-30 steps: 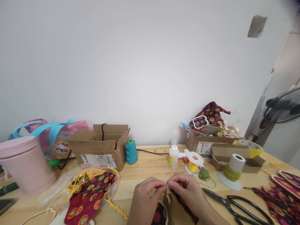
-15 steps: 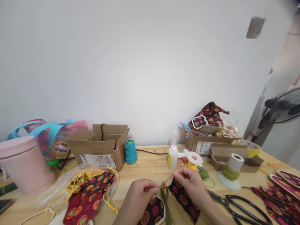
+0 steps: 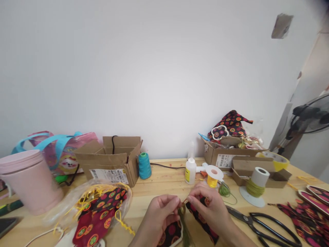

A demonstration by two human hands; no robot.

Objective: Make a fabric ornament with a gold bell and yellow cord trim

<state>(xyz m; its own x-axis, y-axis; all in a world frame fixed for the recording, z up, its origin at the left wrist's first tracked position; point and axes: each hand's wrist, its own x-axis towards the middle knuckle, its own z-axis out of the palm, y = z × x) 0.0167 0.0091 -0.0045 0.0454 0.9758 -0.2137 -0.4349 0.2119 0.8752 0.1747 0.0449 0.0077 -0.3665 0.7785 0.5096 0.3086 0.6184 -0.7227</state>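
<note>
My left hand (image 3: 160, 218) is closed in a pinch at one end of a short, thin red cord (image 3: 184, 200). The fingers of my right hand (image 3: 212, 211) pinch the cord's other side, close by. Just below the fingertips hangs an olive-green tassel (image 3: 187, 233) with a small gold-coloured piece at its top, partly hidden. Under my left hand lies a dark patterned fabric piece (image 3: 170, 235) with a pale edge. A dark patterned fabric strip (image 3: 197, 216) hangs beneath my right hand, partly covered by it.
Black-handled scissors (image 3: 257, 221) lie right of my right hand. Behind stand a glue bottle (image 3: 190, 171), a yellow thread spool (image 3: 212, 181), a green cord spool (image 3: 254, 188) and a teal thread cone (image 3: 144, 166). Cardboard boxes (image 3: 133, 171), a pink bin (image 3: 28, 185) and patterned fabric (image 3: 95, 216) occupy the left.
My hands have come closer together, the left moving right and slightly up, so less red cord shows between them. The whole view has shifted slightly.
</note>
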